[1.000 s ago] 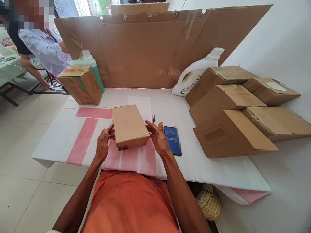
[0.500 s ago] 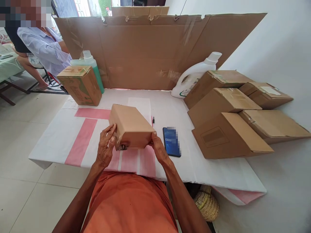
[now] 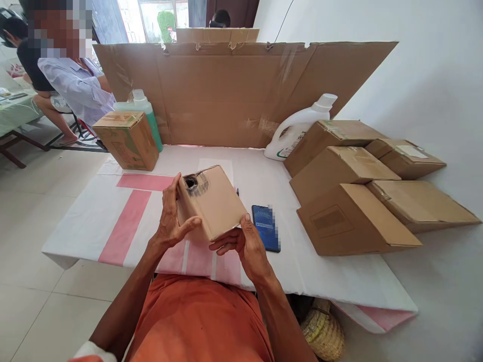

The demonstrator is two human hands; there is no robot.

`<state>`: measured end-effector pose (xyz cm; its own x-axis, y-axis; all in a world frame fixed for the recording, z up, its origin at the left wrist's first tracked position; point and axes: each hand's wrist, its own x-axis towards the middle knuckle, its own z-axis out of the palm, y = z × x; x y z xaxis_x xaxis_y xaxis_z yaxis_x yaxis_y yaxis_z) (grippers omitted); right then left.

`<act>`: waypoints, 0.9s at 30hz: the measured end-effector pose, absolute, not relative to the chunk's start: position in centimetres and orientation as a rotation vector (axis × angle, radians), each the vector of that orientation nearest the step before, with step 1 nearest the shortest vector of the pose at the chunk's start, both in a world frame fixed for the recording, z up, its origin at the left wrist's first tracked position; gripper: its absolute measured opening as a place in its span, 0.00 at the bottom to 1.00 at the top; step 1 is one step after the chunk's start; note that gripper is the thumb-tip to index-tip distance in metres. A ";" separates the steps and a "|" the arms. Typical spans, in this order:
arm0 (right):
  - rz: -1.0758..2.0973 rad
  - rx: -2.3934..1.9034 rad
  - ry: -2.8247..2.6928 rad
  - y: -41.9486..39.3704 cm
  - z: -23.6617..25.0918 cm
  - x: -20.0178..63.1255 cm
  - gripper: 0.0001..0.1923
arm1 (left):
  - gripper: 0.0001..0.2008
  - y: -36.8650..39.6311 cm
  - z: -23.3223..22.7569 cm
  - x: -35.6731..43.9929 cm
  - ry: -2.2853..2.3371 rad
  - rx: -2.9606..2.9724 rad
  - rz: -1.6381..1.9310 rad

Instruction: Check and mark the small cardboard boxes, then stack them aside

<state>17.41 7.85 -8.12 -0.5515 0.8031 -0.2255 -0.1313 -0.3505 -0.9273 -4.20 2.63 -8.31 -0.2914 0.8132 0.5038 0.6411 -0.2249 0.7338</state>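
A small brown cardboard box (image 3: pixel 213 201) is held tilted above the white and pink table cover (image 3: pixel 128 221), a dark mark under clear tape on its upper face. My left hand (image 3: pixel 171 221) grips its left side, thumb across the near edge. My right hand (image 3: pixel 241 244) supports its lower right corner from below. A blue phone (image 3: pixel 266 227) lies flat just right of my right hand, and a pen (image 3: pixel 238 192) shows behind the box.
Several sealed cardboard boxes (image 3: pixel 350 216) crowd the right side. A white jug (image 3: pixel 296 131), a green bottle (image 3: pixel 145 113) and a printed carton (image 3: pixel 126 138) stand before an upright cardboard sheet (image 3: pixel 234 90). A person sits far left (image 3: pixel 71 85). A woven basket (image 3: pixel 324 329) sits under the table.
The small box has gone from resting on the table to lifted and tipped up, so its taped, marked end now faces me. Both hands have shifted their grip around it.
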 end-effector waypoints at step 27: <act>1.650 -0.893 -1.398 13.8 -10.1 17.4 0.31 | 0.39 0.3 -6.4 0.6 2.002 2.026 1.447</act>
